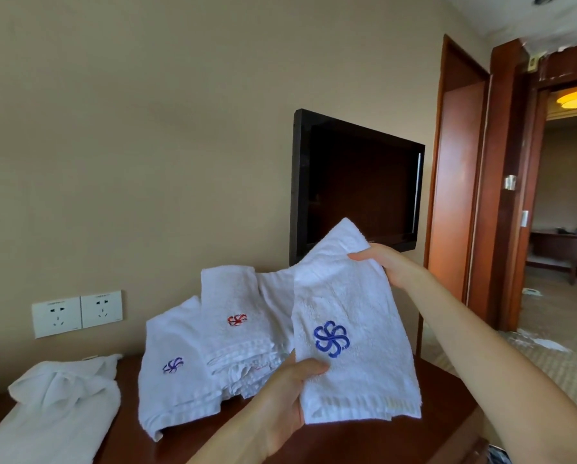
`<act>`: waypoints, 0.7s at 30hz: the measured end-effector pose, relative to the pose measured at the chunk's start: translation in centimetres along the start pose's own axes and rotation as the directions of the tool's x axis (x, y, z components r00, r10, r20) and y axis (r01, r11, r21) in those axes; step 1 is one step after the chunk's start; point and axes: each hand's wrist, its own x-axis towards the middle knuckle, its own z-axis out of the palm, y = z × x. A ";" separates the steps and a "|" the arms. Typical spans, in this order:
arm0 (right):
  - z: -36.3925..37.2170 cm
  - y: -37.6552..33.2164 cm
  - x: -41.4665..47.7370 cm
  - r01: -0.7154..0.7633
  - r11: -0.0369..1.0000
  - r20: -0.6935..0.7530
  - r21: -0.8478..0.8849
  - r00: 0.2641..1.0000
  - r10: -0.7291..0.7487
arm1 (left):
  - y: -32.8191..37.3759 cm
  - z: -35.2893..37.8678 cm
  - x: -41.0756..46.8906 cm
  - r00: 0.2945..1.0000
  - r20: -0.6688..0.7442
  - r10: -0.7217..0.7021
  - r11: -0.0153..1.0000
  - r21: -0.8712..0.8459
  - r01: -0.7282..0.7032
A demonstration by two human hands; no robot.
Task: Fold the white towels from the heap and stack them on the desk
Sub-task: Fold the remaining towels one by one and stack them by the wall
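I hold a folded white towel (347,303) with a blue pinwheel emblem up in the air above the desk (364,440). My left hand (287,393) pinches its lower left edge, thumb on the front. My right hand (392,266) grips its upper right edge. Behind it on the desk lies a heap of white towels (233,329): one shows a red emblem, another in front (173,376) shows a purple emblem.
A loose white cloth (59,410) lies at the desk's left end. Two wall sockets (76,313) sit above it. A dark television (357,185) hangs on the wall behind the towels. A wooden door frame (481,195) and open doorway stand to the right.
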 end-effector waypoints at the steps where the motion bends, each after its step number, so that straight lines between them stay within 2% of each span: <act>1: 0.2 -0.3 0.6 0.021 1.000 0.014 0.014 1.000 -0.021 | 0.1 -0.1 0.4 1.000 -0.003 0.019 1.000 -0.007 -0.019; 4: 0.9 -0.6 2.8 0.067 0.996 0.077 0.057 0.994 -0.072 | 0.0 -0.5 2.1 0.996 -0.061 0.066 0.998 -0.016 -0.067; 8: 2.3 0.5 7.2 0.078 0.993 0.063 0.083 0.994 -0.084 | -0.1 -2.0 6.1 0.980 -0.167 0.108 0.992 -0.044 -0.116; 13: 4.6 4.2 14.0 0.074 0.997 0.021 -0.035 0.997 -0.073 | -1.5 -4.6 11.6 0.948 -0.306 0.092 0.985 -0.112 -0.131; 21: 6.7 6.3 23.6 0.127 0.985 0.005 0.115 0.992 -0.129 | -2.6 -7.1 19.1 0.875 -0.415 0.249 0.949 -0.074 -0.305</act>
